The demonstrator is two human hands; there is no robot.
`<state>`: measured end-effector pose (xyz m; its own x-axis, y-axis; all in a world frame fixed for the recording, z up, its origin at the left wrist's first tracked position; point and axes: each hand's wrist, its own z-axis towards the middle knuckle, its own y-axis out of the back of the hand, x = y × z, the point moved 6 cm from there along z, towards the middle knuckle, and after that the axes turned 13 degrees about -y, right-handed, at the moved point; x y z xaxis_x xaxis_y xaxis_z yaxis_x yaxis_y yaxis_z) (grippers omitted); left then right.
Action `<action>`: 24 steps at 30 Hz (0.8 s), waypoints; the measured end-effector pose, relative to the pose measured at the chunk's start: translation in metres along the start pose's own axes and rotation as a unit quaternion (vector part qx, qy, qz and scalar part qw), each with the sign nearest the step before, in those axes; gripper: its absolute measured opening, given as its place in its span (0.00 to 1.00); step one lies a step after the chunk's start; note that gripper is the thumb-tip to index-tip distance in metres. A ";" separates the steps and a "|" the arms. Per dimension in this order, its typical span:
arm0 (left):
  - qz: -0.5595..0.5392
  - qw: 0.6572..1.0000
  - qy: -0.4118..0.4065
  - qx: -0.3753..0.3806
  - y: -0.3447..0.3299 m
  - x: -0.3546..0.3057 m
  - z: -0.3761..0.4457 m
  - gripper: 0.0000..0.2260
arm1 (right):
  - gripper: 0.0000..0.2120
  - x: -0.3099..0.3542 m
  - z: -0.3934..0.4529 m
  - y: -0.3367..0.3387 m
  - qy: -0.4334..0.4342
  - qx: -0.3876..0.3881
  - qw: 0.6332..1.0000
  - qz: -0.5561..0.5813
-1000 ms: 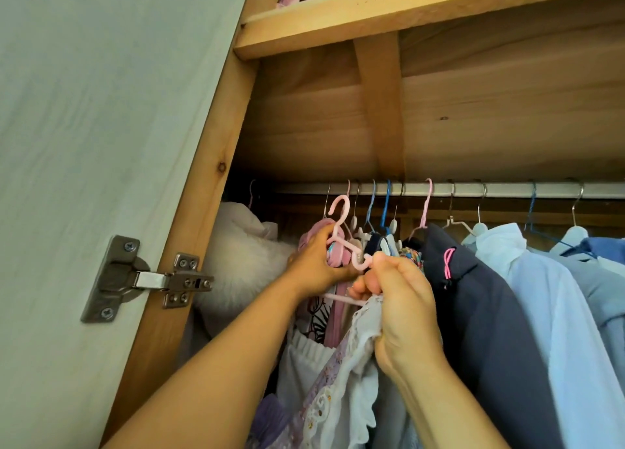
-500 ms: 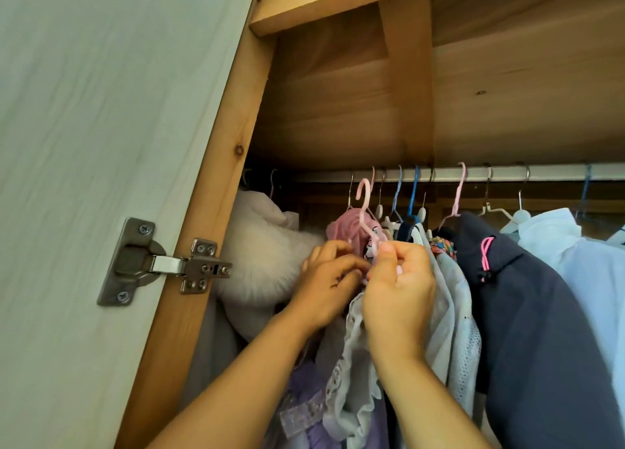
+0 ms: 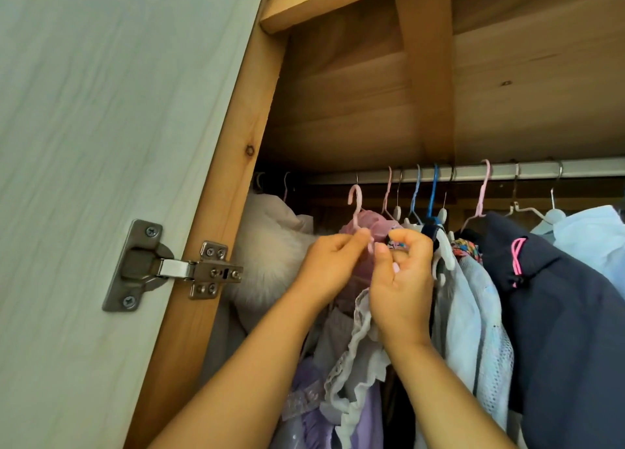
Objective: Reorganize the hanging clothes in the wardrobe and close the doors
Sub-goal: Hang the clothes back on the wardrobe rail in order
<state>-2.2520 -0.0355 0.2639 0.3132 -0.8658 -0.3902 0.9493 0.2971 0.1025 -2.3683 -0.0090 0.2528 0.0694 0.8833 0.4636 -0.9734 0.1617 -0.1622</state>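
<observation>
The left hand (image 3: 329, 266) pinches the stem of a small pale pink plastic hanger (image 3: 355, 208) between thumb and forefinger, its hook free below the silver metal rail (image 3: 473, 172) and not on it. The right hand (image 3: 402, 279) has its fingers curled, the thumb and forefinger closed on the same hanger's lower part beside a scrap of patterned cloth; the exact contact is hidden. A white lace-trimmed garment (image 3: 358, 357) droops under the right palm.

Against half a second ago, the two hands have drawn a little apart, and the hook stands higher and clearer above the left fingers; the view has tilted up slightly.

Inside the open pine wood wardrobe (image 3: 236, 164), the rail carries pink, blue and metal hooks. From the left hang a fluffy white coat (image 3: 270, 262), a pink garment (image 3: 372, 223) behind the hands, a lilac dress (image 3: 311, 415) lower down, a pale mesh top (image 3: 473, 330), a dark navy jacket (image 3: 568, 330) and a light blue shirt (image 3: 595, 235). The pale grey-white wardrobe door (image 3: 101, 110) stands open at left on its steel hinge (image 3: 169, 266).
</observation>
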 end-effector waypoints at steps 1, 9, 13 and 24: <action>-0.009 0.999 0.031 0.015 -0.003 0.000 0.004 0.29 | 0.09 0.000 -0.002 0.001 0.010 0.014 1.000 0.007; -0.021 0.994 0.105 0.033 -0.010 -0.006 0.023 0.10 | 0.17 -0.001 0.002 0.003 0.059 0.114 0.991 -0.027; 0.035 0.997 0.064 0.014 -0.002 -0.018 0.040 0.10 | 0.44 -0.011 0.009 0.012 0.062 0.106 0.990 -0.076; 0.063 0.998 -0.014 -0.016 0.001 -0.009 0.075 0.08 | 0.52 -0.021 0.021 0.028 -0.005 0.149 0.987 -0.066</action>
<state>-2.2516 -0.0576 0.3362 0.4308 -0.8320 -0.3496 0.9013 0.4164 0.1196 -2.4014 -0.0322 0.2573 0.1996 0.8583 0.4728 -0.9769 0.1369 0.1638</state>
